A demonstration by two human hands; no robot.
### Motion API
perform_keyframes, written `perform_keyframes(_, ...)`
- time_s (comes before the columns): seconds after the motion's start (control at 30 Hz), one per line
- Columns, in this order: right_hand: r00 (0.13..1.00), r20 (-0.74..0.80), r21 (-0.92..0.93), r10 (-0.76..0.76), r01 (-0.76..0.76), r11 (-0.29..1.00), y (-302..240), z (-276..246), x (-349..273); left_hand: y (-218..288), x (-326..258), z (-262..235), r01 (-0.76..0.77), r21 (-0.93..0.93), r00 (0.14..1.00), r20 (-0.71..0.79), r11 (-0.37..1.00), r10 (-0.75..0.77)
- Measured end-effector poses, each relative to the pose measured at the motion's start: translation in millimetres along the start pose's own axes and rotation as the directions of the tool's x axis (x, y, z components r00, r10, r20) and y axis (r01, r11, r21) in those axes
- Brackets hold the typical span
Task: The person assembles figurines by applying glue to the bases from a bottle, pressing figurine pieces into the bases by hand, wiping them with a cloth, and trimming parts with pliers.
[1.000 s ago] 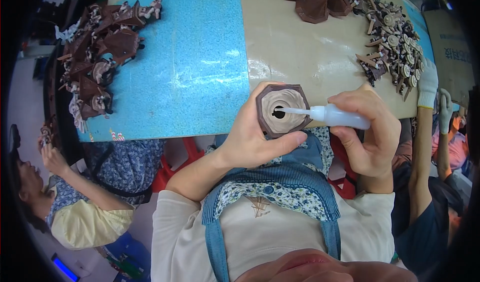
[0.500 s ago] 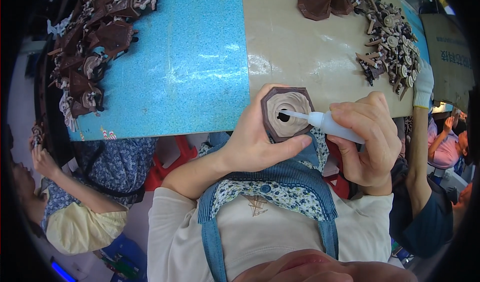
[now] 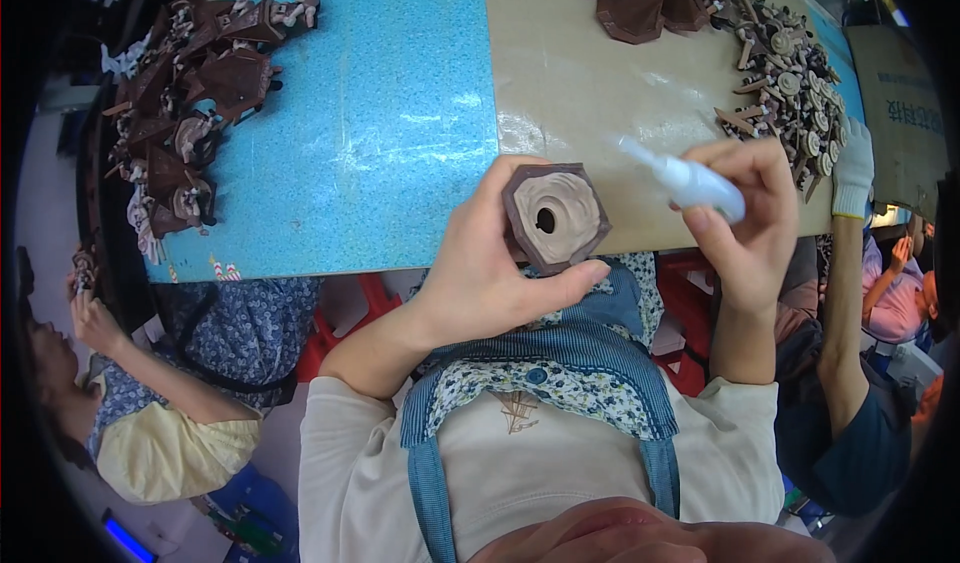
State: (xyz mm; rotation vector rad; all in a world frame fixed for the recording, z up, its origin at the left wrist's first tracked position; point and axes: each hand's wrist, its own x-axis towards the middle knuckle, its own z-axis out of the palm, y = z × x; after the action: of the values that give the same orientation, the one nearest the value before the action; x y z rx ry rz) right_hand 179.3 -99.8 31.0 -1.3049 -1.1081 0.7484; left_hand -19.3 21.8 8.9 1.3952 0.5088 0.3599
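My left hand [image 3: 470, 278] grips a dark brown six-sided hollow piece [image 3: 580, 203] just past the table's near edge. Its pale beige, rippled inside faces up, with a dark round hole in it. In my right hand [image 3: 752, 248] is a small whitish squeeze bottle [image 3: 705, 188] with a thin nozzle, held between thumb and fingers. The nozzle, blurred by motion, points up and to the left, apart from the brown piece. Part of my left fingers is hidden behind the piece.
Brown and beige figurine parts [image 3: 230, 78] are heaped on the blue table covering [image 3: 380, 133] at left. A second heap [image 3: 800, 93] lies far right, beside brown angular pieces [image 3: 630, 13]. A co-worker's gloved hand [image 3: 853, 173] is there. Another person's hand [image 3: 95, 323] holds a small figure at left.
The bottle's nozzle has come out of the brown piece's hollow, and my right hand has drawn back to the right. My left hand has shifted slightly left and tilted the piece.
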Motion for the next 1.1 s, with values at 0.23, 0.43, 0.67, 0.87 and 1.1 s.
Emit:
perform_keyframes(0.23, 0.999, 0.013, 0.054, -0.043, 0.043, 0.998, 46, 19, 63, 15, 5, -26, -0.281, 0.807, 0.885, 0.01, 0.519, 0.465)
perform_keyframes(0.43, 0.984, -0.065, -0.347, -0.164, 0.132, 0.928, 87, 40, 112, 4, 5, -33, -0.335, 0.8, 0.805, -0.031, 0.498, 0.592)
perform_keyframes(0.67, 0.9, -0.133, -0.719, -0.416, 0.201, 0.666, 41, 0, 65, -16, 12, -15, -0.465, 0.619, 0.672, -0.219, 0.633, 0.707)
perform_keyframes(0.87, 0.601, -0.663, -0.738, -0.446, -0.424, 0.525, 59, -66, -14, -23, 19, 5, -0.522, 0.603, 0.626, -0.21, 0.603, 0.751)
perform_keyframes(1.1, 0.701, -0.639, -0.715, -0.319, -0.386, 0.584, 66, -48, -13, -26, 25, 31, -0.565, 0.574, 0.591, -0.22, 0.593, 0.776)
